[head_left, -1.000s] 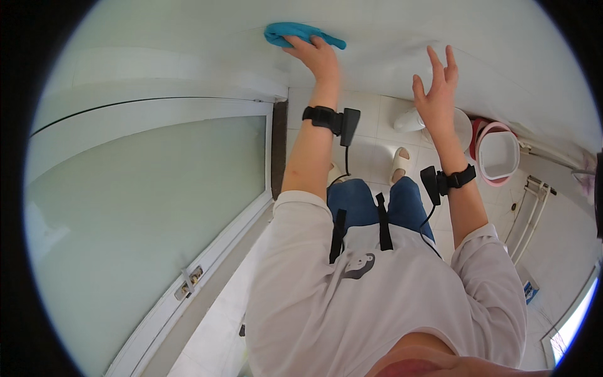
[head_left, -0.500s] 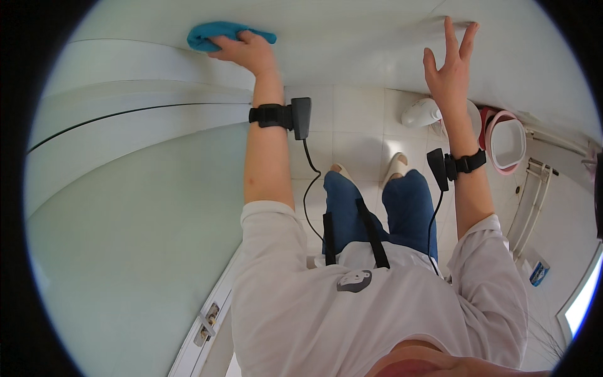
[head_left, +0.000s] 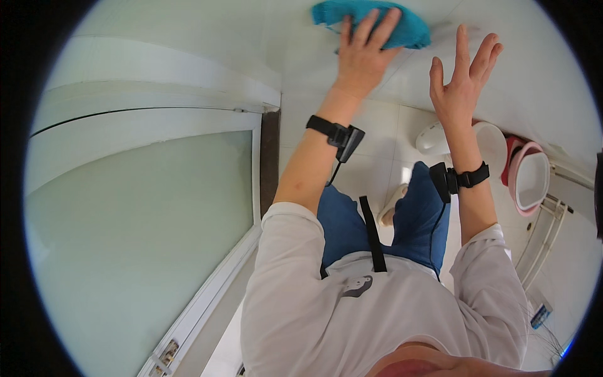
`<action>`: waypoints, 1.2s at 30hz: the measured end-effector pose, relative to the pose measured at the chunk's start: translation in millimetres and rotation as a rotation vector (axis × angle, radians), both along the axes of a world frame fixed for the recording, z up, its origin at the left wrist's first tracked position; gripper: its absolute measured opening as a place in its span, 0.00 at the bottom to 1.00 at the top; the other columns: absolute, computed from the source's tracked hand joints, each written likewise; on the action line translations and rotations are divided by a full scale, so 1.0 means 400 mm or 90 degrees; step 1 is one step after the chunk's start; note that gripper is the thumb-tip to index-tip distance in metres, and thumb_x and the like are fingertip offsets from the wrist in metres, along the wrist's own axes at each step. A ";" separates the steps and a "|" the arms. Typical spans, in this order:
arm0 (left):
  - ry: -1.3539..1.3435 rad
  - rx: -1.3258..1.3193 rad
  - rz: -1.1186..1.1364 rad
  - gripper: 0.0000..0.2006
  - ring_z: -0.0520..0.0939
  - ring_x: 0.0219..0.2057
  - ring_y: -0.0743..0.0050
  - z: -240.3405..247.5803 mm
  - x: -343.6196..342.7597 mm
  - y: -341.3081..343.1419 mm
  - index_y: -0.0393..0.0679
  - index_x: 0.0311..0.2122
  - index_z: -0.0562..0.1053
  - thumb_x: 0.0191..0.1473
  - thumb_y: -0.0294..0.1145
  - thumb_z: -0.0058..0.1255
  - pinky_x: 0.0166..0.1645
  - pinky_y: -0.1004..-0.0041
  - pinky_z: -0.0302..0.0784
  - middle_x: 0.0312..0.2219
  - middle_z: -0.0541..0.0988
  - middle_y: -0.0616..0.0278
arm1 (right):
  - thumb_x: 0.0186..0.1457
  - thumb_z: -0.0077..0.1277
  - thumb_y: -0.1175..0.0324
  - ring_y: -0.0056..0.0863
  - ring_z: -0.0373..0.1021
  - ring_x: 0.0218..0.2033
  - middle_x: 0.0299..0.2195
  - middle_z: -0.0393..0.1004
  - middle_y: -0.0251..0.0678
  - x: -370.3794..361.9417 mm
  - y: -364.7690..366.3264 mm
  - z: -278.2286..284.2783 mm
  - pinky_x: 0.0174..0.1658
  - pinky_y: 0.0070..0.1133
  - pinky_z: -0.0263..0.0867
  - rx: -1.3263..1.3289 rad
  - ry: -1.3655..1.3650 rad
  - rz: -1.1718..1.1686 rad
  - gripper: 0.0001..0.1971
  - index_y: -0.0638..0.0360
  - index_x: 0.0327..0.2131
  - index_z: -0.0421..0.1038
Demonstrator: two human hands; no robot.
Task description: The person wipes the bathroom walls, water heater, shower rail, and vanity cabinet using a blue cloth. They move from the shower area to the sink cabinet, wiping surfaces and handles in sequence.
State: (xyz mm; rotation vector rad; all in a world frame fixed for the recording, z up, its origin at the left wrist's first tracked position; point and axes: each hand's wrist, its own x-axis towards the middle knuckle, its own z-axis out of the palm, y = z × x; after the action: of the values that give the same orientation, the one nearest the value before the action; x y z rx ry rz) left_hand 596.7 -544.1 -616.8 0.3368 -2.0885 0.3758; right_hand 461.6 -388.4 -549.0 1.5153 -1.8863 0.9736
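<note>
A turquoise cloth (head_left: 411, 30) lies pressed against the pale wall (head_left: 251, 31) in front of me. My left hand (head_left: 365, 60) holds it there, its fingers spread over the fabric and slightly blurred. A little to the right, my right hand (head_left: 461, 85) is raised near the same wall with its fingers stretched apart and nothing in them. Whether its fingertips touch the surface, I cannot tell. Each forearm carries a black strap with a small black device.
On my left stands a frosted glass door (head_left: 151, 220) with a white frame and a metal handle (head_left: 164, 359). Below my right arm are a white rounded container (head_left: 432, 139), a white bucket (head_left: 491, 147) and a pink-rimmed basin (head_left: 531, 179). White pipes (head_left: 545, 235) run along the right wall.
My left hand has swept the cloth to the right along the wall, close to my right hand. The right hand stays raised, and the view has shifted slightly.
</note>
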 end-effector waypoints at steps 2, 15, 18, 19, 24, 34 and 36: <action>0.071 0.082 0.081 0.31 0.54 0.69 0.38 -0.055 0.069 -0.083 0.38 0.67 0.61 0.60 0.29 0.54 0.70 0.43 0.52 0.70 0.53 0.42 | 0.57 0.58 0.67 0.64 0.34 0.73 0.73 0.36 0.56 -0.016 -0.015 -0.071 0.69 0.53 0.42 -0.013 0.007 0.006 0.35 0.48 0.69 0.59; 0.460 0.424 0.241 0.27 0.55 0.63 0.30 -0.366 0.070 -0.169 0.35 0.65 0.59 0.61 0.27 0.38 0.66 0.45 0.52 0.64 0.50 0.26 | 0.62 0.47 0.58 0.52 0.27 0.75 0.74 0.34 0.54 -0.143 -0.203 -0.325 0.71 0.51 0.19 -0.089 0.129 -0.093 0.36 0.53 0.71 0.52; 0.310 0.321 0.176 0.26 0.50 0.67 0.27 -0.417 -0.075 -0.018 0.36 0.63 0.62 0.59 0.25 0.41 0.67 0.36 0.45 0.67 0.43 0.23 | 0.62 0.47 0.57 0.52 0.27 0.75 0.74 0.34 0.54 -0.148 -0.206 -0.331 0.71 0.52 0.20 -0.088 0.133 -0.103 0.36 0.52 0.71 0.52; 0.310 0.305 0.097 0.21 0.50 0.68 0.30 -0.423 -0.118 0.029 0.42 0.59 0.68 0.59 0.28 0.47 0.67 0.33 0.44 0.68 0.49 0.35 | 0.62 0.47 0.56 0.52 0.27 0.75 0.74 0.34 0.54 -0.152 -0.204 -0.328 0.71 0.52 0.20 -0.093 0.134 -0.110 0.36 0.52 0.71 0.52; 0.049 0.098 -0.013 0.08 0.54 0.69 0.42 -0.428 -0.172 0.083 0.54 0.40 0.80 0.55 0.39 0.61 0.67 0.33 0.49 0.67 0.64 0.57 | 0.62 0.48 0.54 0.53 0.28 0.75 0.74 0.34 0.53 -0.167 -0.201 -0.299 0.71 0.53 0.22 -0.110 0.131 -0.110 0.37 0.52 0.71 0.52; 0.272 0.350 0.224 0.19 0.63 0.63 0.33 -0.417 0.129 -0.156 0.41 0.58 0.67 0.63 0.28 0.42 0.65 0.47 0.60 0.66 0.51 0.30 | 0.53 0.54 0.69 0.57 0.30 0.74 0.73 0.34 0.57 -0.124 -0.174 -0.306 0.71 0.54 0.28 -0.062 0.078 -0.051 0.41 0.52 0.71 0.51; 0.429 0.582 0.174 0.24 0.66 0.60 0.35 -0.420 0.143 -0.161 0.36 0.64 0.61 0.64 0.29 0.39 0.64 0.53 0.62 0.65 0.51 0.28 | 0.51 0.54 0.72 0.59 0.31 0.74 0.73 0.35 0.59 -0.115 -0.141 -0.336 0.71 0.54 0.30 -0.059 0.087 -0.069 0.42 0.53 0.71 0.52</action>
State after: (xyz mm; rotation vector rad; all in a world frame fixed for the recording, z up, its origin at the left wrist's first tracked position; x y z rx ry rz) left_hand 653.8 -608.7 -784.7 1.1166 -1.4197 -0.5196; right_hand 415.7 -444.9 -683.3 1.3755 -1.7822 0.8748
